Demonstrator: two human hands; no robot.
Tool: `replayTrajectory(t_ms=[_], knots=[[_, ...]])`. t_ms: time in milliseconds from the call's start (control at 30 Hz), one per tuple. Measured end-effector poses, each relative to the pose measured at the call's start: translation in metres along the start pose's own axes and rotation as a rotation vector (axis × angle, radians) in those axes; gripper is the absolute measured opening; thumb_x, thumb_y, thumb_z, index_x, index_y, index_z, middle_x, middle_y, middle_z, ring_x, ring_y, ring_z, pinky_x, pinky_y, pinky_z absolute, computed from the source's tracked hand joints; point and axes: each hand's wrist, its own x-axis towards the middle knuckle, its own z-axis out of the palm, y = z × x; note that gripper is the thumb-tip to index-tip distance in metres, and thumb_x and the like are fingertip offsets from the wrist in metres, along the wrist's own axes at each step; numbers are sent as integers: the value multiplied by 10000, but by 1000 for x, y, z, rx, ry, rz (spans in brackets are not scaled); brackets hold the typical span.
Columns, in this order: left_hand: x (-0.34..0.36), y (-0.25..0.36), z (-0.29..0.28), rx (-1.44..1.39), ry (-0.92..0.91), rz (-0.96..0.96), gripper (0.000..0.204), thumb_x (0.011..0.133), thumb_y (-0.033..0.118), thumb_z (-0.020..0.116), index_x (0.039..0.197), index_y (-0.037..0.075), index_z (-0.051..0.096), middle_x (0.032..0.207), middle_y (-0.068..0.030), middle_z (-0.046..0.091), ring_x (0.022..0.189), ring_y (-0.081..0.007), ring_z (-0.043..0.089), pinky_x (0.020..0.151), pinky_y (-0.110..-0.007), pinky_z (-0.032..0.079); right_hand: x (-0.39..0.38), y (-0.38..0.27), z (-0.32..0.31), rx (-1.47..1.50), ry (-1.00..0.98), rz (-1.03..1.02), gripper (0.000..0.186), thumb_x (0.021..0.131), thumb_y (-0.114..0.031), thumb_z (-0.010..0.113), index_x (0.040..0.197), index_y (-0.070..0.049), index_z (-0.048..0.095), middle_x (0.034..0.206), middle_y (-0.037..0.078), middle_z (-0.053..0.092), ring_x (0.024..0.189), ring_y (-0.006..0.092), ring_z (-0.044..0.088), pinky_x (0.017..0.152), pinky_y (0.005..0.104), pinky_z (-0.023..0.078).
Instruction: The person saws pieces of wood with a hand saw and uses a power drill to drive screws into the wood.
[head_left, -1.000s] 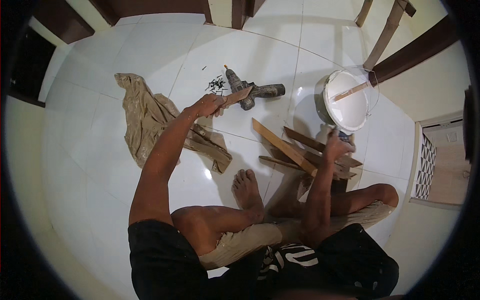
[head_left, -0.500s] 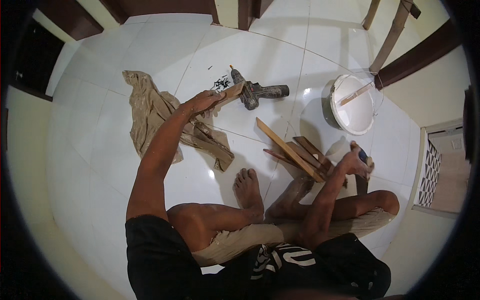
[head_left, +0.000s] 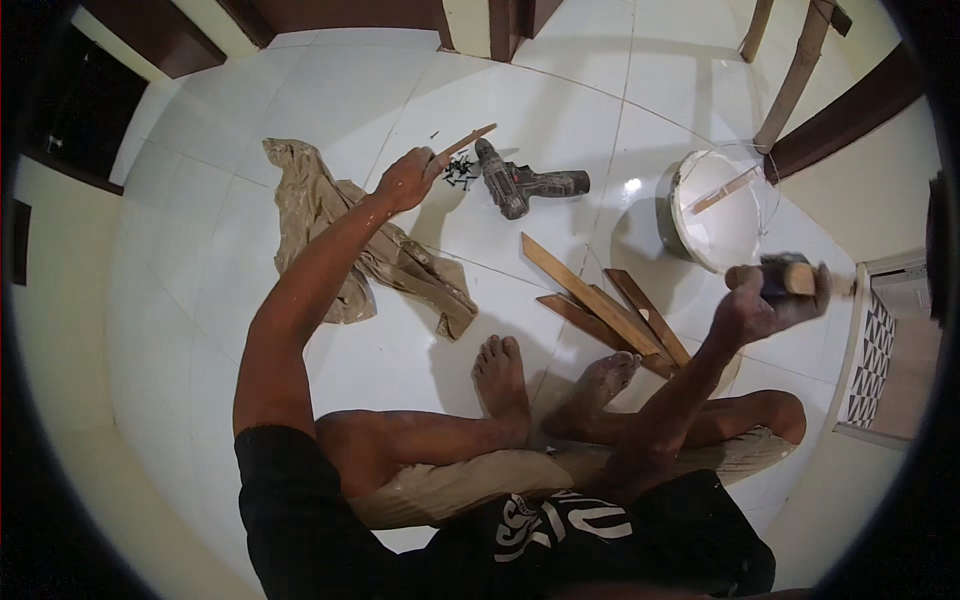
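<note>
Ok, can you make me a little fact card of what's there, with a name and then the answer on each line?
Left hand: holding a piece of wood
Right hand: holding a dark thing with a pale end, too blurry to name
Drill: lying on the floor
Screws: small, dark, in a loose pile beside the drill
Cloth: brown, crumpled
Wood strips: in a pile in front of the feet
Bucket: white inside, with a stick in it
</note>
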Motion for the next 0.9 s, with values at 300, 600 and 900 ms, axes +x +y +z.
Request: replayTrajectory(t_ms=[300,600,900], knots=[[11,-12,106,173,328,46,404,906,378,477,1062,5,490,1045,-238,532,974,-392,550,809,-468,444,-15,-2,-6,-216,-214,-388,645,776,5,622,1341,96,324,1231,177,494,592,59,444,454,183,358],[20,-5,107,138,-11,-26,318,915,356,492,961,52,577,773,-171,617,780,-327,619,709,-429,483,-89,29,36,265,-835,322,468,798,-55,647,1214,89,490,909,86,625,819,160,601,730,281,496],[42,-11,89,-93,-52,-95,588,927,541,332,788,71,657,809,-166,657,805,-341,629,759,-435,484,-125,72,41,254,-1183,332,413,784,14,576,1189,67,523,914,49,624,779,82,556,675,221,468]])
